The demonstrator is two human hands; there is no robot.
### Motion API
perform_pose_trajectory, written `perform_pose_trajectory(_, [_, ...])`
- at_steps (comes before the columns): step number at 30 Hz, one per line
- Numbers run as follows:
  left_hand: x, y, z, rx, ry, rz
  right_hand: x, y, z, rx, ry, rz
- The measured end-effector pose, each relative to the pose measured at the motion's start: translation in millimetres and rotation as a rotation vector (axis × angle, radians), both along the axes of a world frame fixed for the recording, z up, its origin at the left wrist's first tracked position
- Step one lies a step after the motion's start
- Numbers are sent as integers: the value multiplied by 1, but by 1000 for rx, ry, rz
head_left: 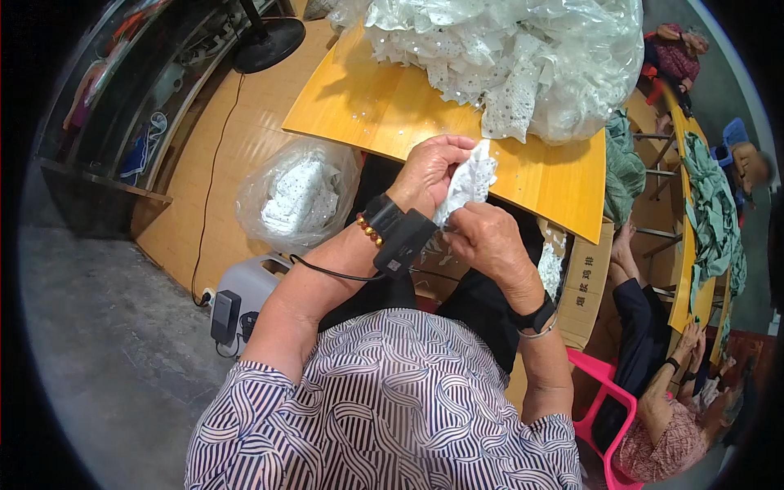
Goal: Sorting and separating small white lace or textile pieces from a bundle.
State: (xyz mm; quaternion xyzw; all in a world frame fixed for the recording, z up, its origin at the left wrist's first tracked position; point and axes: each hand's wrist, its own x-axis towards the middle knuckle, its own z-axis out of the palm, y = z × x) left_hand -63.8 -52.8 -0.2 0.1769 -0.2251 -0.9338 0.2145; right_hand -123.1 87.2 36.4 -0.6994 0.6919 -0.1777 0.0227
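Note:
A small piece of white cloth dotted with small holes or spots [471,180] is stretched between my hands, just off the near edge of the yellow table [555,184]. My left hand [431,170] is closed on its upper left side, with thumb and fingers bent around it. At the lower end, my right hand [488,238] pinches the cloth; its fingertips are partly hidden. On the table beyond, a heap of similar white dotted pieces [457,57] spills from a clear plastic bag [600,49]. One piece [511,102] hangs toward me from the heap.
An open clear bag of white pieces [298,192] stands on the floor at left, near a grey box [255,286] with a black adapter. A cardboard box [585,282] holds white scraps at right, by a pink chair [608,392]. Other people sit around a table with green cloth [706,212].

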Motion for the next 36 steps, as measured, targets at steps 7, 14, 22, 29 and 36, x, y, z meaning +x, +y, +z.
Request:
perform_pose_trajectory(7, [9,1,-9,-21,50,25,-33,0,-8,-288,-775,-414])
perform_pose_trajectory(14, [15,6,-20,-51,189,-85,-45,-8,-5,-244,-1163,-83])
perform_pose_trajectory(22, [28,35,1,-166,64,-201,-42,-9,-2,-14,-1367,-209])
perform_pose_trajectory(29, [29,33,-5,-14,15,-175,-56,7,0,33,-1630,-174])
perform_pose_trajectory(36, [39,34,14,-55,91,-283,-47,10,4,57,-1656,-253])
